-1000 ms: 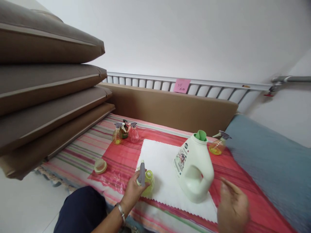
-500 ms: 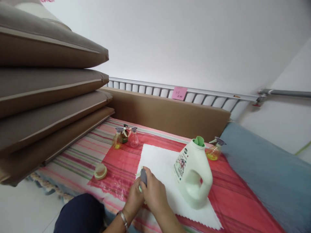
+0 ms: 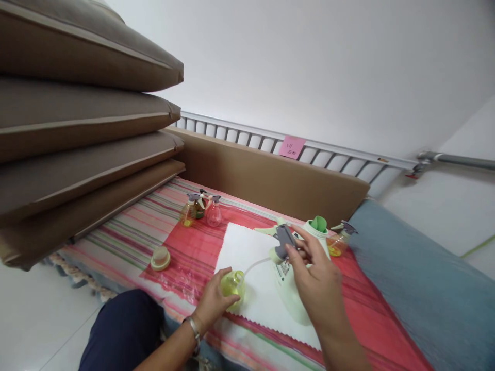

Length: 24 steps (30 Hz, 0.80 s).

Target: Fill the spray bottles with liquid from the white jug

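My left hand (image 3: 212, 300) is wrapped round a small yellow-green clear bottle (image 3: 232, 291) with an open neck, standing on or just over the white cloth (image 3: 255, 278). In my right hand (image 3: 319, 273) is a grey and pale green trigger sprayer head (image 3: 285, 241), lifted up and to the right of the bottle. Its thin dip tube (image 3: 257, 264) curves down to the bottle's mouth, the tip still at the neck. Behind my right hand stands a large pale green jug (image 3: 296, 299) with a green spout (image 3: 319, 223), partly hidden.
Several spray bottles stand around: an amber one (image 3: 188, 214), a pink one (image 3: 214, 214) and a dark one at the back left, another (image 3: 338, 243) at the right. A round cap (image 3: 160, 258) lies left. Stacked brown cushions (image 3: 88, 118) rise at the left; a brown board (image 3: 266, 175) stands behind.
My hands were together round the sprayer; now they are apart. The sprayer head has come off the bottle, and my right hand has carried it up and right.
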### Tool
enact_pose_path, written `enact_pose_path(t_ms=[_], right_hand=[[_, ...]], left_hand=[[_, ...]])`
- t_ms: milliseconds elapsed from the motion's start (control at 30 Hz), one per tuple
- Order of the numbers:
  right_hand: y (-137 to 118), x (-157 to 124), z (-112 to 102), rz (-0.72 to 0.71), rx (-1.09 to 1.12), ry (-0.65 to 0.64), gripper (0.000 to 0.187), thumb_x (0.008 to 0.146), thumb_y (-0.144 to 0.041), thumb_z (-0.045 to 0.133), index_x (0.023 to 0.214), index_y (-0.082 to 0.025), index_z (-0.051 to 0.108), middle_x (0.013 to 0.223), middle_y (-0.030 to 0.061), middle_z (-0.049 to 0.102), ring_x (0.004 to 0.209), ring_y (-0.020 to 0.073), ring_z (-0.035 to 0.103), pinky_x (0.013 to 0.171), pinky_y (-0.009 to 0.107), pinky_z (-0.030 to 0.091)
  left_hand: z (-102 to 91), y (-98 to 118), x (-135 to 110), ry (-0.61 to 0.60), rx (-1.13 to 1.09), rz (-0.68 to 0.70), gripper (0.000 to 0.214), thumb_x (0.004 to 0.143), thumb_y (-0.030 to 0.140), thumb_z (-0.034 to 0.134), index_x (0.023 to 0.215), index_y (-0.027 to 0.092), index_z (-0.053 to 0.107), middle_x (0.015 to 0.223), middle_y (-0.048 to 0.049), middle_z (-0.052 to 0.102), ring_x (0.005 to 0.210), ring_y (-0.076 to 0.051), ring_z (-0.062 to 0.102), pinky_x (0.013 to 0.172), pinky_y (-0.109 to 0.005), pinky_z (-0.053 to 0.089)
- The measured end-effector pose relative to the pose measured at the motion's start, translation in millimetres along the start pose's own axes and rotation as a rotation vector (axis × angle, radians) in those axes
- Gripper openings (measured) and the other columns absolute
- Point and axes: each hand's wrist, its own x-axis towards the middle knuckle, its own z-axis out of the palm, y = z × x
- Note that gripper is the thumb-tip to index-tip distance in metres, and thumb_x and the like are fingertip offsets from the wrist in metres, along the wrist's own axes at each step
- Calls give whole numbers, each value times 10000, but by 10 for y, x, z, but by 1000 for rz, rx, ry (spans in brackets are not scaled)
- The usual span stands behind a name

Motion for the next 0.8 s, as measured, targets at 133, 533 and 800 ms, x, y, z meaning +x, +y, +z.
enact_pose_path(t_ms=[133, 533, 800], right_hand=[[44, -2, -33, -69, -22, 114, 363, 829, -383, 508, 1172, -280, 567, 875, 14, 661, 713, 170, 612, 647, 281, 472], [424, -227, 574, -152, -13, -99, 374, 885, -350, 435, 1219, -210, 529, 1088, 86, 672, 942, 235, 631, 830, 372, 478], [559, -459, 1000, -93, 40, -322, 310, 867, -295, 420, 1111, -181, 573, 1075, 88, 666, 967, 226, 618, 837, 346, 472]], left_hand=[[9, -34, -5, 26, 2, 18, 604, 579, 111, 736, 1153, 194, 566, 1204, -76, 616, 1164, -258, 524, 1052, -412, 350], [17, -70, -21, 37, -2, 54, 605, 587, 118, 748, 1157, 198, 560, 1204, -77, 611, 1162, -262, 524, 1051, -442, 350], [39, -103, -20, 33, -9, 58, 624, 578, 105, 749, 1164, 191, 551, 1214, -80, 593, 1170, -257, 512, 1058, -425, 346]])
